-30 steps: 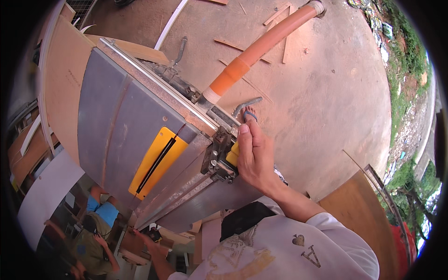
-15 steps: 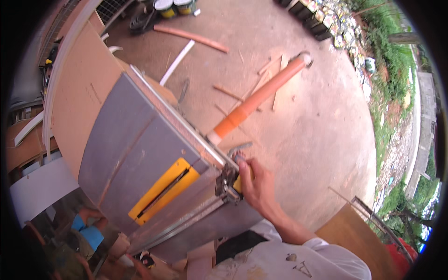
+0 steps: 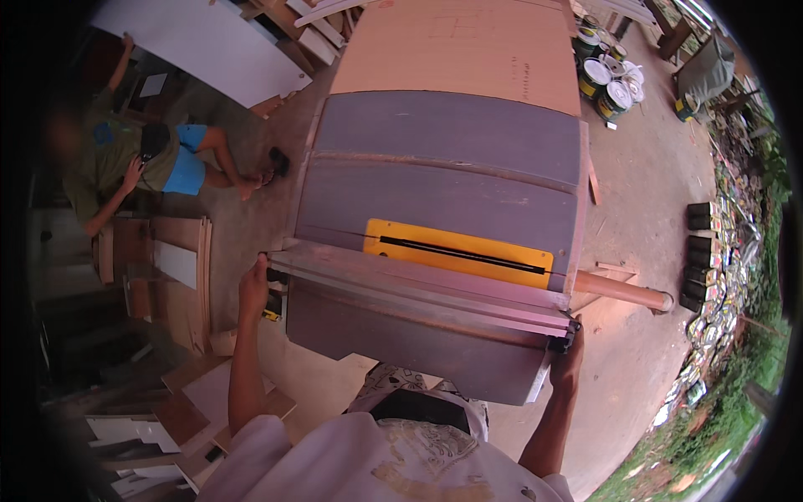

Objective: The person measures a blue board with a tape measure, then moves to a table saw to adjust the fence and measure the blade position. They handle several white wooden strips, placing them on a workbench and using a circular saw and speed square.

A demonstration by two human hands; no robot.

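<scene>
A table saw with a grey top (image 3: 443, 197) stands before me, its yellow throat plate (image 3: 393, 237) slotted across the middle. No blade shows above the slot. The long metal rip fence (image 3: 418, 289) lies across the near side of the top. My left hand (image 3: 253, 289) is closed at the fence's left end, the thumb side uppermost. At the other end, beside a black clamp (image 3: 559, 343), my right hand (image 3: 572, 347) is closed around the end, most of its fingers hidden. A small yellow-and-black part (image 3: 272, 311) sits below the left end.
A brown board (image 3: 460, 50) extends behind the saw. An orange pipe (image 3: 627, 290) sticks out right. A person in blue shorts (image 3: 184, 167) is at left near a white panel (image 3: 201, 46). Paint buckets (image 3: 615, 99) stand far right; stacked boards (image 3: 180, 259) lie left.
My view has swung so the saw faces me squarely. My left hand, unseen before, is now at the fence's left end. My right hand stays by the right-end clamp.
</scene>
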